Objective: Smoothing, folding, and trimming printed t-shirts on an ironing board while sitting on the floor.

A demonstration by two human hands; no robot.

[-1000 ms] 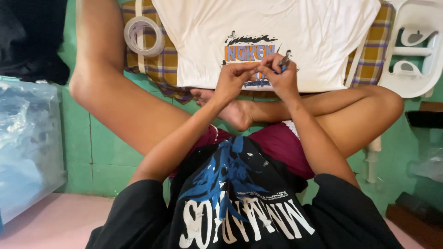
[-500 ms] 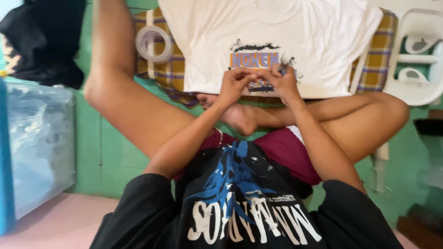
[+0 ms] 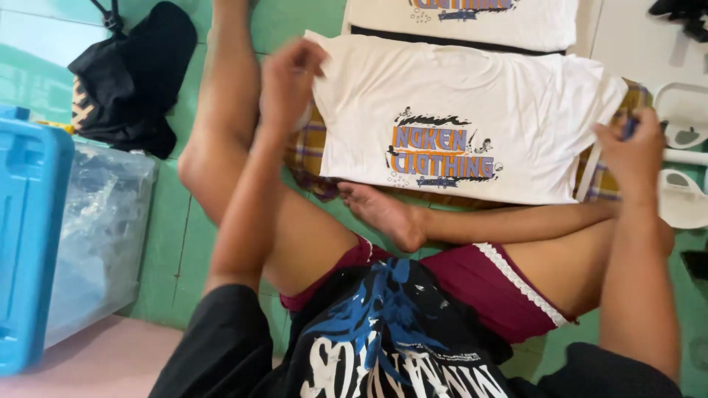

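Note:
A white t-shirt [image 3: 457, 88] with an orange and blue print lies flat on a yellow plaid cloth [image 3: 306, 151] on the floor in front of me. My left hand [image 3: 287, 77] pinches the shirt's left sleeve edge. My right hand [image 3: 627, 155] is closed at the shirt's right sleeve edge, with the tip of a small dark tool [image 3: 628, 127] sticking out between its fingers. I sit with my legs crossed, and my bare foot [image 3: 387, 214] rests just below the shirt's hem.
A second white printed shirt [image 3: 472, 18] lies beyond the first. A clear plastic bin with a blue lid [image 3: 44, 221] stands at the left, a black bag [image 3: 133, 74] behind it. White plastic furniture [image 3: 682, 199] sits at the right on the green tiled floor [image 3: 177, 250].
Both hands left the print at the shirt's middle and spread apart to its left and right sleeve edges. The view tilted up, showing the second shirt.

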